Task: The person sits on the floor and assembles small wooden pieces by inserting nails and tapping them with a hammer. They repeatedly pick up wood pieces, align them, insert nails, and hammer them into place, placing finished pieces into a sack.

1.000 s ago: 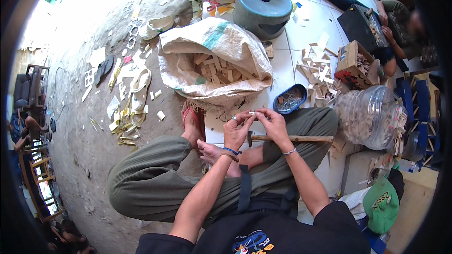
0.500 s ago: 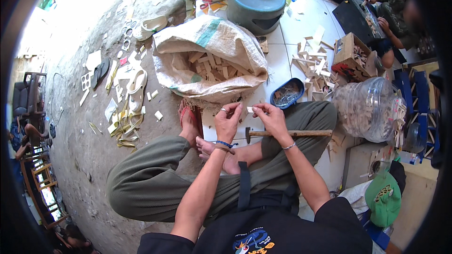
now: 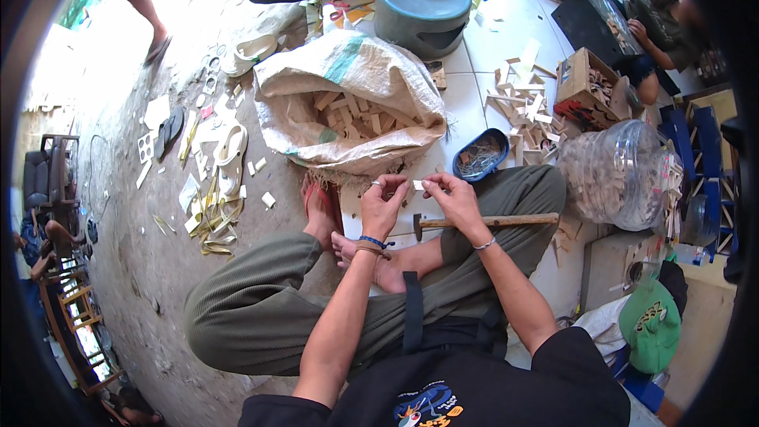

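Note:
Between the fingertips of my right hand (image 3: 451, 199) is a small pale flat piece (image 3: 418, 185), perhaps wood. My left hand (image 3: 384, 204) is closed in a pinch just left of it; whatever lies in those fingers is too small to make out. Both hands are in front of my crossed legs. A hammer (image 3: 490, 222) with a wooden handle rests across my right leg, its head just below the hands. Beyond them stands a woven sack (image 3: 379, 71) holding many wooden pieces (image 3: 352, 113). The blue oval tray (image 3: 498, 160) to the right holds thin metal bits, seemingly nails.
A grey-green plastic stool (image 3: 423, 4) stands behind the sack. Right of it are loose wood strips (image 3: 526, 107), a wooden box (image 3: 577, 99) and a clear plastic jar (image 3: 617, 178). Clogs (image 3: 230, 160) and scraps lie left. Another person (image 3: 660, 28) sits at far right.
A person's legs have come into view at the upper left. My hands keep nearly the same pinch, and the pale piece stays in my right fingers. The view has shifted slightly.

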`<state>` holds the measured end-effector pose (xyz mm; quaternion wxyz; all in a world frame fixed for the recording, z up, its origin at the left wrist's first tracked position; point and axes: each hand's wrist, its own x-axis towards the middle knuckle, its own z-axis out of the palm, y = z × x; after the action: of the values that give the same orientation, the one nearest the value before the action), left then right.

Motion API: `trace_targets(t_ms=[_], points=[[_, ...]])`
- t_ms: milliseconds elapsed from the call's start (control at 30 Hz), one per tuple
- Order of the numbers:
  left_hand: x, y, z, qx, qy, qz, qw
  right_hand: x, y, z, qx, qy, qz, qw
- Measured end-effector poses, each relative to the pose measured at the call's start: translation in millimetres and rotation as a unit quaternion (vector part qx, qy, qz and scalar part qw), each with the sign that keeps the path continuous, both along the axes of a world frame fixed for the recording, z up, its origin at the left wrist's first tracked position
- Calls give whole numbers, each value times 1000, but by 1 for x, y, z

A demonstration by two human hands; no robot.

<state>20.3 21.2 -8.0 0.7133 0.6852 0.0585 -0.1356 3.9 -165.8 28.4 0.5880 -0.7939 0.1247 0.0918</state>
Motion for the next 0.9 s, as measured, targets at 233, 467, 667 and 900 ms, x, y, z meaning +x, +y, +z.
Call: trace_targets(t_ms=[233,467,667,900], points=[[3,10,-3,-81,43,-76,993,-1,-1,-1,8,-4,-10,1000],[8,12,-2,8,2,-164,986,-3,0,-4,4,-5,-9,1000],[4,6,-5,18,3,-139,990,-5,0,-4,20,-2,-12,1000],[4,4,0,36,4,-140,990,-6,-2,0,17,3,-13,1000]])
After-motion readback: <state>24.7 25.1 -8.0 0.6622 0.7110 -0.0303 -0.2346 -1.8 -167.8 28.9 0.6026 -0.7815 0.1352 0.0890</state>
